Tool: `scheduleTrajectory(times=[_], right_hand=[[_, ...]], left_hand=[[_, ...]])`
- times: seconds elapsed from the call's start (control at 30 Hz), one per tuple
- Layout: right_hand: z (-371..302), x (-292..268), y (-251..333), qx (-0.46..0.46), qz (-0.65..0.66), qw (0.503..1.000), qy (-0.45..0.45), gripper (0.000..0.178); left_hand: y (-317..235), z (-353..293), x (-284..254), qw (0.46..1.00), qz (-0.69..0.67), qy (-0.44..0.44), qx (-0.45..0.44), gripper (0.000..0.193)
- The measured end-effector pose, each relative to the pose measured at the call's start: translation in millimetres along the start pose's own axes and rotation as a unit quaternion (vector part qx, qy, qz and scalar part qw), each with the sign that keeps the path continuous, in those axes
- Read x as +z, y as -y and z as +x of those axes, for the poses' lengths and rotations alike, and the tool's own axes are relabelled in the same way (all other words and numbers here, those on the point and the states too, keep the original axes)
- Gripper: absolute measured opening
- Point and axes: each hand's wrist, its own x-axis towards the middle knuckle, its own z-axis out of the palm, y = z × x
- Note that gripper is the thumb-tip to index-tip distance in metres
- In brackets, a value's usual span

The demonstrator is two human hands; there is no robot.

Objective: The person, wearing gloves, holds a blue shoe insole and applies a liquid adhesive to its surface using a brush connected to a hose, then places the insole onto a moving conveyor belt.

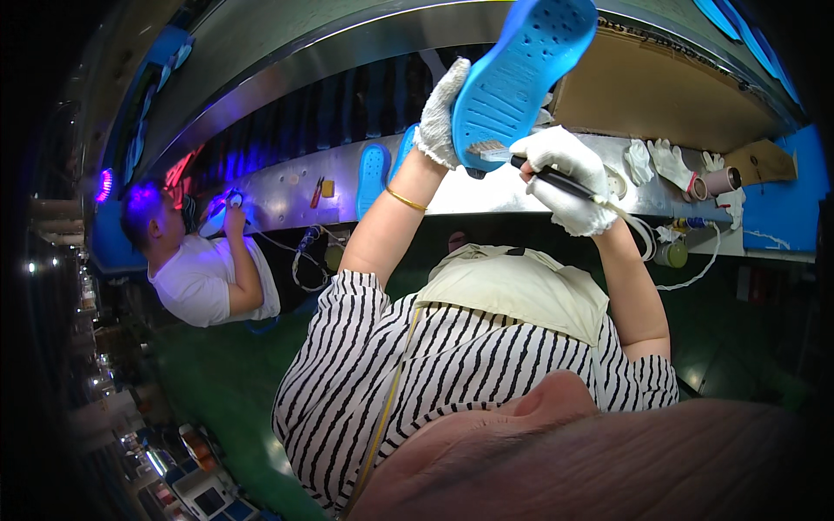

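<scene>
My left hand, in a white knitted glove, grips the edge of a blue shoe sole held up over the metal bench. The sole has small holes toward its far end and grooves near the middle. My right hand, also gloved, is closed round the black handle of a brush. Pale bristles lie against the sole's near end. A cream cord-like length trails behind the handle; its join is unclear. Another blue sole lies on the bench left of my left forearm.
White gloves and a tape-like roll lie at the bench's right, beside a blue bin. Cardboard stands behind. A yellow block sits at left. A co-worker handles a shoe under violet light. Cords hang below the edge.
</scene>
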Motion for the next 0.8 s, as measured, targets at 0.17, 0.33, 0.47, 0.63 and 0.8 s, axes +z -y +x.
scheduleTrajectory(times=[0.17,0.33,0.47,0.63,0.8], right_hand=[[0,8,-5,0.072,0.035,0.995,0.051,0.02],[1,1,-10,0.256,0.119,0.953,0.112,0.019],[6,-14,-10,0.189,0.191,0.959,0.093,0.016],[9,-13,-9,0.202,0.04,0.975,0.089,0.016],[9,-29,-8,0.274,0.018,0.952,0.131,0.016]], left_hand=[[-5,9,-12,0.992,0.082,-0.074,-0.062,0.074],[-7,9,-16,0.963,0.166,-0.197,-0.084,0.057],[-6,10,-10,0.961,0.176,-0.178,-0.115,0.056],[-6,16,-10,0.94,0.236,-0.174,-0.176,0.063],[-3,18,-12,0.919,0.292,-0.179,-0.195,0.067]])
